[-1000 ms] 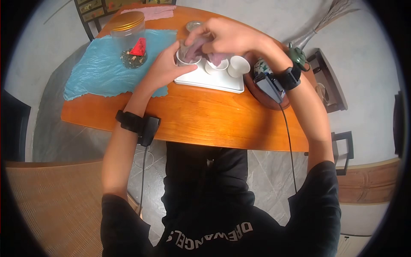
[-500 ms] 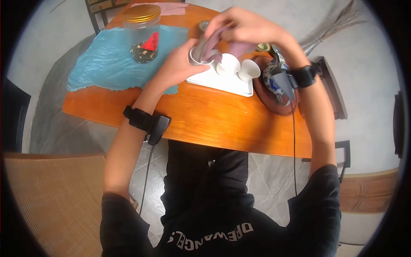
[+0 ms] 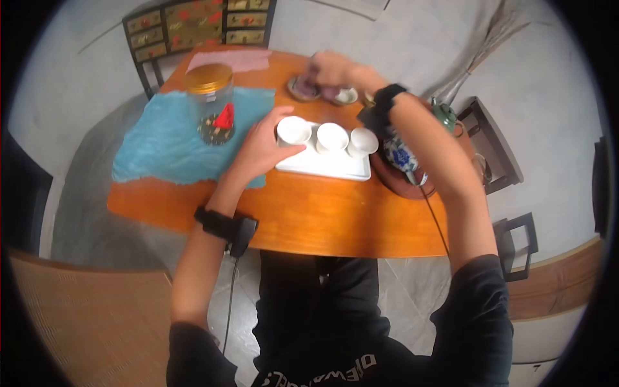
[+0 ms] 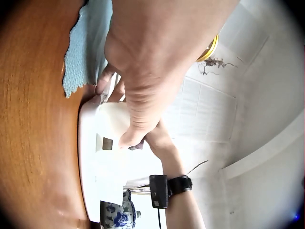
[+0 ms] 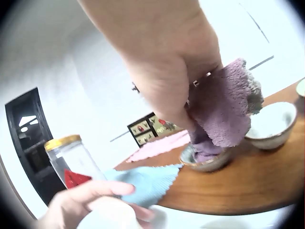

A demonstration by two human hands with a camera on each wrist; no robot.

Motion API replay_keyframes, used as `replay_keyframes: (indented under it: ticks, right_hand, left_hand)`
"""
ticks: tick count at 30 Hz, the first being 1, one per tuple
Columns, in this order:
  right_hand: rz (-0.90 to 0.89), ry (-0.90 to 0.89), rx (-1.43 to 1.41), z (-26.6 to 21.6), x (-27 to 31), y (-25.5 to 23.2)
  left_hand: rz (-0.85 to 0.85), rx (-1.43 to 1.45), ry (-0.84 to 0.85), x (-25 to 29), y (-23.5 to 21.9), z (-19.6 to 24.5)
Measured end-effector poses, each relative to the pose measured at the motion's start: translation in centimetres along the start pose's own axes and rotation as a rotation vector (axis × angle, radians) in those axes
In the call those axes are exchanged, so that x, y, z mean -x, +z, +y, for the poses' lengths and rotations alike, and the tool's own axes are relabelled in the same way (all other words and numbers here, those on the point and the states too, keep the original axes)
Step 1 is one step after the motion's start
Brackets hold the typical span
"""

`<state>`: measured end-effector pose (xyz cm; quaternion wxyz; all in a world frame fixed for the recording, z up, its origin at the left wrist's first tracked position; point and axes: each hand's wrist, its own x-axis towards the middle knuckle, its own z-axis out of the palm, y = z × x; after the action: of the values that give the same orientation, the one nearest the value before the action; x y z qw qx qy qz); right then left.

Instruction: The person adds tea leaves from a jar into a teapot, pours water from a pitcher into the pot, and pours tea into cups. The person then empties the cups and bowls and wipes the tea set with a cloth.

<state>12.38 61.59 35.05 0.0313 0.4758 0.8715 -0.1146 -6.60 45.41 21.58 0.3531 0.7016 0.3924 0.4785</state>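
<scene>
My left hand (image 3: 261, 147) curls its fingers and thumb around the leftmost white cup (image 3: 294, 131), on a white tray (image 3: 322, 166). Two more white cups, the middle one (image 3: 332, 138) and the right one (image 3: 363, 142), stand beside it. Beyond the tray my right hand (image 3: 335, 69) grips a purple cloth (image 5: 221, 107). Part of that cloth dips into a small bowl (image 5: 209, 165) in the right wrist view; a second bowl (image 5: 274, 126) stands to its right.
A gold-lidded jar (image 3: 209, 80) stands on a blue cloth (image 3: 161, 138) at the left. Behind lies a pink cloth (image 3: 238, 60). A blue-and-white teapot (image 3: 398, 155) sits on a round brown tray (image 3: 403, 187) at the right, with a green pot (image 3: 443, 115) behind.
My right hand has moved the purple cloth from the leftmost cup to a small bowl behind the tray. My left hand remains at the cup. The head view has shifted.
</scene>
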Motion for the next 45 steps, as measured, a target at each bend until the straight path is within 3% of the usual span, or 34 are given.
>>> replay_keyframes:
  ticks: [1,2,5,9,11,13,17,19,21,25,27,34,38,42,45]
  right_hand:
    - [-0.076,0.111,-0.050,-1.1,0.5,0.7]
    - [-0.054,0.114,-0.049,-0.9,0.1,1.4]
    - [0.066,-0.037,0.138,0.9,-1.9,3.5]
    - [0.021,-0.125,0.095,1.8,-1.5,-0.6]
    - [0.132,0.141,-0.224,1.2,0.1,-3.7]
    - [0.374,-0.125,0.054,3.8,-0.3,-5.5]
    - [0.440,-0.008,-0.163,6.7,1.2,-5.5]
    - [0.391,0.013,-0.025,8.0,1.7,-2.9]
    - [0.067,-0.002,0.015,8.6,2.6,-1.4]
    - [0.131,-0.117,0.161,9.0,2.1,1.3]
    - [-0.034,-0.040,0.229,7.6,1.7,1.4]
    - [0.129,-0.082,0.424,7.5,-0.7,4.1]
    - [0.055,-0.069,0.493,6.8,0.0,2.0]
    - [0.311,0.046,-0.076,9.9,1.0,-2.9]
    - [0.210,0.129,-0.234,12.3,3.2,-4.7]
  left_hand:
    - [-0.007,-0.008,0.024,0.0,0.1,0.4]
    - [-0.014,-0.012,0.002,0.0,0.0,0.6]
    - [-0.033,-0.010,-0.029,0.1,-0.2,0.9]
    - [-0.016,-0.014,-0.008,0.1,-0.1,0.5]
    - [-0.023,-0.059,-0.039,0.1,-0.3,0.9]
    - [-0.020,-0.037,-0.051,0.2,-0.4,1.3]
    - [-0.025,0.002,-0.058,0.0,-0.3,1.5]
    - [-0.026,-0.005,-0.054,0.1,-0.3,1.8]
    - [-0.032,-0.015,-0.050,0.1,-0.3,1.9]
    - [-0.002,0.045,-0.054,0.1,-0.1,1.6]
    - [-0.011,0.044,-0.060,0.2,-0.1,1.6]
    - [-0.015,0.031,-0.065,0.2,-0.3,2.3]
    - [-0.022,0.015,-0.082,0.1,-0.3,1.9]
    - [-0.036,-0.003,-0.063,0.3,-0.3,1.6]
    - [-0.026,0.052,-0.055,0.3,-0.2,1.9]
